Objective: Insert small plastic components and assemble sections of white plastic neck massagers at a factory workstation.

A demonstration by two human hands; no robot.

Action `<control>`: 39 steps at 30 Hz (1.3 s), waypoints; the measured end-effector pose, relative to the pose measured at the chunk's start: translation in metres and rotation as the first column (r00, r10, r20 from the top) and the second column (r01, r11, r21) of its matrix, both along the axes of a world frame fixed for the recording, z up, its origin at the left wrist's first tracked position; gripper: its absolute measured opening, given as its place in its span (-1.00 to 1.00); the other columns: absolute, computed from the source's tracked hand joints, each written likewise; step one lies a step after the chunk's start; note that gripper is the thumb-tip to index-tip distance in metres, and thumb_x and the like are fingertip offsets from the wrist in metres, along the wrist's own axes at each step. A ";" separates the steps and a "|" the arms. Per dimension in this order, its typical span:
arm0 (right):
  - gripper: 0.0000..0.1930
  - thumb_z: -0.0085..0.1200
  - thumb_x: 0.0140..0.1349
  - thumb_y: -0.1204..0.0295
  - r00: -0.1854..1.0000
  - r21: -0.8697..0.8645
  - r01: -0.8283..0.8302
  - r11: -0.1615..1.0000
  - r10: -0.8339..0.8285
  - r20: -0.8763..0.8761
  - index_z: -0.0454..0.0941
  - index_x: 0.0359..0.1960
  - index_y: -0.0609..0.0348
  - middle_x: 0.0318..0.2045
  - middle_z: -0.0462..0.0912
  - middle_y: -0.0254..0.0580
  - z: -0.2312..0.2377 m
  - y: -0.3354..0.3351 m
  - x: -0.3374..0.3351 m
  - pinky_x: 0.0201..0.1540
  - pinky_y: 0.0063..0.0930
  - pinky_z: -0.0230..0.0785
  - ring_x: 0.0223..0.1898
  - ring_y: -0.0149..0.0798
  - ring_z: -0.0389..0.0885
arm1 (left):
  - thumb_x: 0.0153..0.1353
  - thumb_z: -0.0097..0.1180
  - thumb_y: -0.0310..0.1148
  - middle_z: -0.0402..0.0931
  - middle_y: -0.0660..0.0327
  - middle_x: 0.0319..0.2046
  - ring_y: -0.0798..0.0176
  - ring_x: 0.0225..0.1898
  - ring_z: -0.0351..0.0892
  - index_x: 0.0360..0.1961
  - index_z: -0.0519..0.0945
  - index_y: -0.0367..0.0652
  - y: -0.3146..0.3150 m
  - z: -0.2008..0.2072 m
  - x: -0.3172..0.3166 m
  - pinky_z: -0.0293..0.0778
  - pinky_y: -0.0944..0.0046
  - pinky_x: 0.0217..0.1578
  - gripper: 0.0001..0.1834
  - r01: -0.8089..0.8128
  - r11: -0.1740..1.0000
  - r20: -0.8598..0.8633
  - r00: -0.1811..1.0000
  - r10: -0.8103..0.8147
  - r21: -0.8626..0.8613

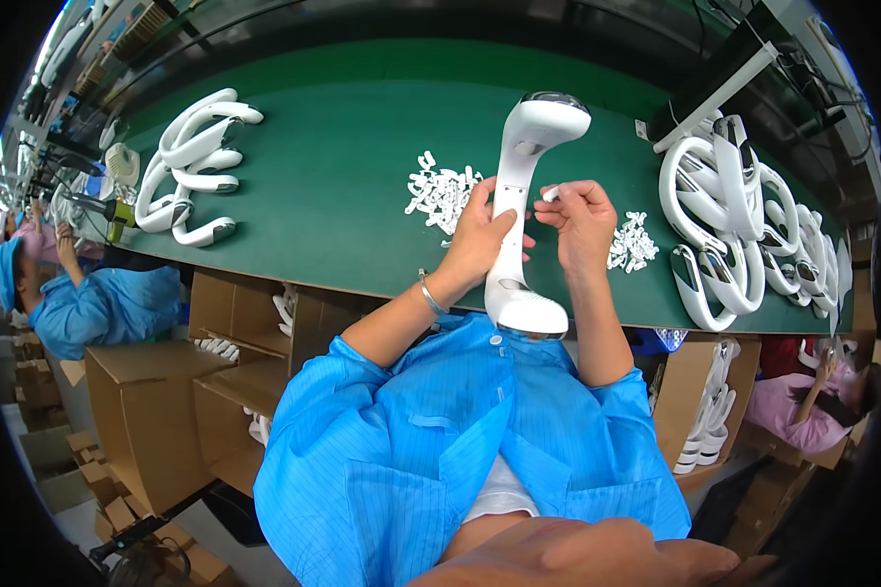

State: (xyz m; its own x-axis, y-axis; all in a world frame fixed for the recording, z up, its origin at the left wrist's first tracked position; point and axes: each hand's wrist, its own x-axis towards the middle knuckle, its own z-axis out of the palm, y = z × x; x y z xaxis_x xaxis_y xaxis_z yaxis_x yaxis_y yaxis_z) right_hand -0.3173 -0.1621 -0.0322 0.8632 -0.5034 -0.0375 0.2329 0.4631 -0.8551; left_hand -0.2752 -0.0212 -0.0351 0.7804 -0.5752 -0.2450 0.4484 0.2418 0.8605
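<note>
"Where can we pass?"
"Leftward, over tabletop [328, 181] between the curved parts [201, 183] and larger heap [442, 198]. Our held white part [515, 176] bars the middle; smaller heap [633, 245] and curved stack [738, 201], the right."

Two heaps of small white pieces [443, 199], one handheld white handle [516, 181], perhaps four or five in that left stack [194, 147]

The left one of two wide cameras on this worker's head [597, 560] gives the only view: it faces down, close over the blue jacket [411, 455], left hand [474, 240] and right hand [582, 227], and reaches across the green table [333, 176] to its far side, bending straight edges.
</note>
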 end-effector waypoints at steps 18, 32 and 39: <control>-0.73 0.04 0.19 0.63 0.992 0.044 -0.115 0.992 0.117 -0.054 0.48 -0.06 0.45 -0.30 0.57 -0.10 -0.008 0.003 -0.003 -0.28 -0.53 0.59 -0.36 -0.29 0.64 | 0.23 -0.17 -0.57 0.48 -0.01 -0.19 0.21 -0.45 0.61 0.27 0.00 -0.21 0.009 -0.003 -0.002 0.60 0.25 -0.57 -0.42 0.027 0.999 -0.021 0.999 -0.028 -0.017; -0.81 0.07 0.11 0.69 0.960 -0.064 -0.234 0.970 0.220 -0.171 0.48 -0.21 0.37 -0.35 0.60 -0.11 0.008 0.008 -0.018 -0.27 -0.55 0.58 -0.31 -0.27 0.65 | 0.16 -0.18 -0.61 0.43 0.05 -0.16 0.25 -0.31 0.57 0.20 0.12 -0.23 0.011 -0.023 -0.005 0.60 0.27 -0.42 -0.47 -0.035 0.990 -0.030 0.999 0.031 -0.137; -0.85 0.17 0.01 0.67 0.968 -0.130 -0.138 0.982 0.106 -0.229 0.54 -0.35 0.26 -0.37 0.57 -0.19 -0.007 0.026 -0.045 -0.50 -0.63 0.30 -0.51 -0.42 0.46 | 0.27 -0.14 -0.54 0.47 0.06 -0.12 0.27 -0.16 0.55 0.08 0.30 -0.27 0.012 -0.013 -0.009 0.52 0.26 -0.10 -0.67 -0.094 0.958 -0.041 0.995 0.086 -0.270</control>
State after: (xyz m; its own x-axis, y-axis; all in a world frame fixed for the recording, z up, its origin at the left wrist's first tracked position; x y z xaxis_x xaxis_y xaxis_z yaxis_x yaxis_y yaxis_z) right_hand -0.3623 -0.1358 -0.0390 0.8970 -0.4085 -0.1689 -0.0196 0.3450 -0.9384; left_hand -0.2844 -0.0087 -0.0483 0.8268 -0.5511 -0.1129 0.4378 0.5045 0.7442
